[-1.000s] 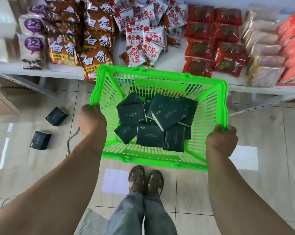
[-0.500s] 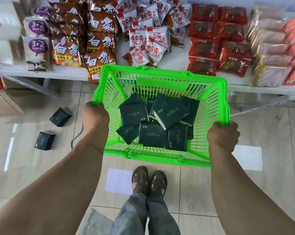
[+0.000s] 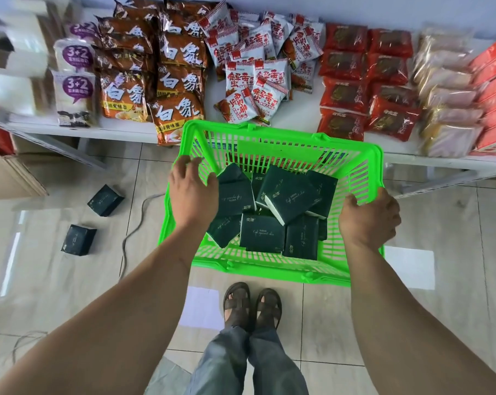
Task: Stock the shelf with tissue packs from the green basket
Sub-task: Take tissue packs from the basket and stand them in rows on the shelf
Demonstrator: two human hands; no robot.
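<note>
The green basket (image 3: pixel 284 139) is in front of me, its far rim overlapping the front edge of the white shelf (image 3: pixel 298 116). Several dark green tissue packs (image 3: pixel 262 233) lie jumbled inside it. My left hand (image 3: pixel 191 192) is over the basket's left rim with fingers spread, thumb close to the leftmost pack, holding nothing. My right hand (image 3: pixel 368 218) grips the basket's right rim.
The shelf carries rows of noodle bags (image 3: pixel 178 81), white and red snack packets (image 3: pixel 255 81) and red packs (image 3: pixel 366 89). Two tissue packs (image 3: pixel 105 200) (image 3: pixel 78 240) lie on the tiled floor at left beside a grey cable (image 3: pixel 127 238). A cardboard box (image 3: pixel 10 178) stands far left. My feet (image 3: pixel 252 306) are just behind the basket.
My left hand has let go of the basket's left rim and opened above it. The right hand keeps its grip. The basket sits closer to the shelf.
</note>
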